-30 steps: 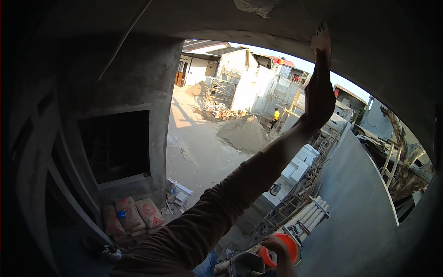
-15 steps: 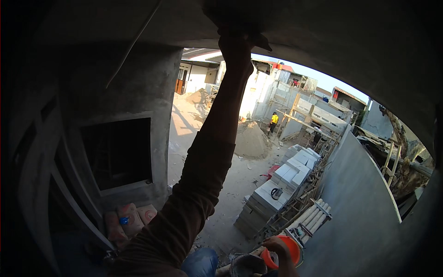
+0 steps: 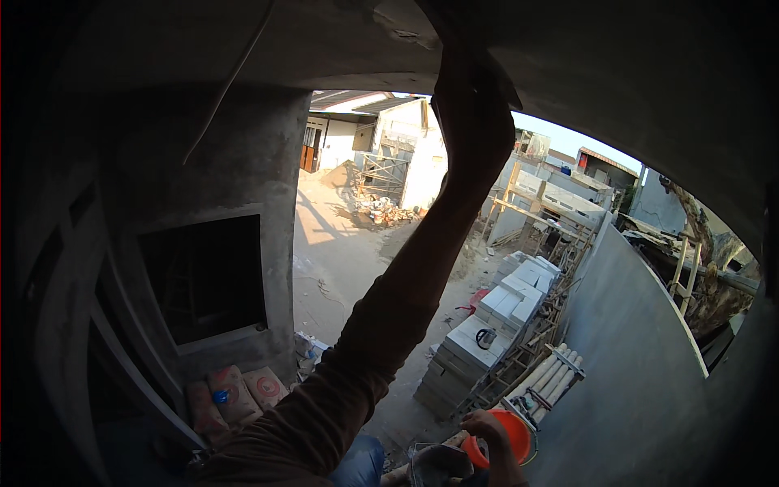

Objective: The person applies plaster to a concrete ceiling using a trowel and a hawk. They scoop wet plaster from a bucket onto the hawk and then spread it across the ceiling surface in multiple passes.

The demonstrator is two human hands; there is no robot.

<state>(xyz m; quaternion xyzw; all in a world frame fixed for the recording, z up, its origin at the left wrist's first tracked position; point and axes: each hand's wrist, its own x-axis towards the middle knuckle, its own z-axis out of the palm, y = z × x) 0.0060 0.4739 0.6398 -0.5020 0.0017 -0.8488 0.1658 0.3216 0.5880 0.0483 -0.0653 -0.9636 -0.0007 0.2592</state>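
Note:
My left arm stretches up to the dark ceiling [image 3: 617, 73]. My left hand [image 3: 479, 122] is closed round a dark flat-bladed tool [image 3: 505, 79], which looks like a trowel, held against the ceiling; shadow hides its handle. A rough, uneven patch [image 3: 403, 31] shows on the ceiling just left of that hand. Low on the right, my right hand [image 3: 484, 425] hangs bent over an orange bucket [image 3: 519, 432], its fingers curled together. What they hold, if anything, is hidden. Beside it stands a dark bucket [image 3: 438, 464].
Stacked pale blocks [image 3: 507, 304] with a kettle [image 3: 485, 338] on top stand ahead, next to bamboo poles [image 3: 548, 381] and a grey wall [image 3: 633, 325]. Filled sacks [image 3: 235, 394] lie below a window opening [image 3: 203, 276] at left. A thin cable [image 3: 231, 81] dangles from the ceiling.
My left hand with the tool has moved right and slightly down along the ceiling, uncovering the rough patch. My right hand has stayed by the orange bucket.

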